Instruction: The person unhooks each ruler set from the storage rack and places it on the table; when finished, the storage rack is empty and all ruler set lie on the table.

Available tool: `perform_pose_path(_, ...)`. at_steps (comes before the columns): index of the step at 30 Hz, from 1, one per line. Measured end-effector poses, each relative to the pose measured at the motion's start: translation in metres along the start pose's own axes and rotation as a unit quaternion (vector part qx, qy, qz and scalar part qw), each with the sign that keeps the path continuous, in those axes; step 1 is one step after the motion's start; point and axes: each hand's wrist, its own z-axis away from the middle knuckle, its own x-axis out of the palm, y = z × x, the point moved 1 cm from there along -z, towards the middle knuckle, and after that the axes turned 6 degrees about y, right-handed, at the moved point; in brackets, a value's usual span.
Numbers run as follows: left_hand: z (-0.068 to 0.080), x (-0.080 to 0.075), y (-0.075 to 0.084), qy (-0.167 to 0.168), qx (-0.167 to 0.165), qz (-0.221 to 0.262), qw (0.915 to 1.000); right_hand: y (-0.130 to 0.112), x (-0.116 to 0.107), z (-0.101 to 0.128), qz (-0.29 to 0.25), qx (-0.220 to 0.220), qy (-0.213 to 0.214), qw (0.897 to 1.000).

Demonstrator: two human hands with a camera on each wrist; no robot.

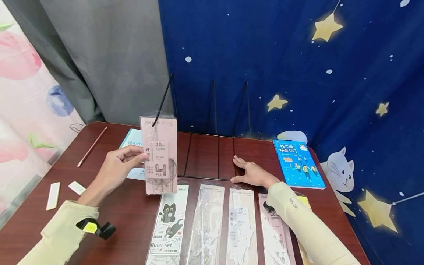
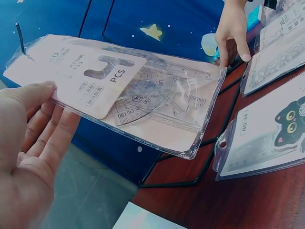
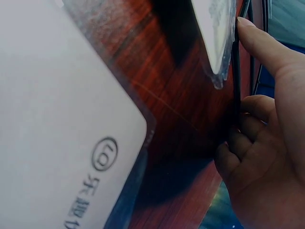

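Note:
In the head view my left hand (image 1: 119, 165) pinches the left edge of a pink ruler-set package (image 1: 160, 154) between thumb and fingers. The package hangs upright, a black wire hook (image 1: 163, 99) passing through its top. Through its clear sleeve the left wrist view shows a transparent protractor (image 2: 143, 88). My right hand (image 1: 253, 173) rests, fingers spread, on the front right corner of the black wire rack (image 1: 205, 178). From the right wrist, its thumb and fingertips touch the rack's bar (image 3: 236, 71), the other fingers bent against the tabletop.
Packages lie along the front: a cat-printed ruler set (image 1: 169, 221), a clear-sleeved set (image 1: 205, 224), a pale one (image 1: 241, 206) and a pink one (image 1: 273, 228). A blue book (image 1: 299, 165) lies right; a notebook (image 1: 134, 134), pencil (image 1: 92, 147) and white erasers (image 1: 53, 195) lie left.

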Motion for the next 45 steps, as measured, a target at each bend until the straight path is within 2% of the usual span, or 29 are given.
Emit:
perform_pose_path(12, 0.019, -0.004, 0.004, -0.006, 0.002, 0.006, 1.0, -0.003, -0.001, 0.001, 0.001, 0.004, 0.002, 1.0)
perform_pose_path(18, 0.028, -0.007, 0.006, -0.009, -0.007, 0.005, 0.9999, -0.002, 0.0, 0.002, 0.003, 0.008, -0.001, 1.0)
perform_pose_path(25, 0.039, -0.011, 0.01, -0.019, -0.009, 0.032, 0.9993, -0.002, 0.0, 0.001, 0.0, 0.009, -0.002, 1.0)
perform_pose_path(36, 0.049, -0.019, 0.015, -0.027, -0.008, 0.003, 0.9996, -0.003, 0.0, 0.002, -0.001, 0.012, -0.001, 1.0)
perform_pose_path(45, 0.06, -0.028, 0.005, -0.047, -0.026, 0.013, 0.9985, -0.001, -0.001, 0.001, 0.004, 0.013, -0.002, 1.0)
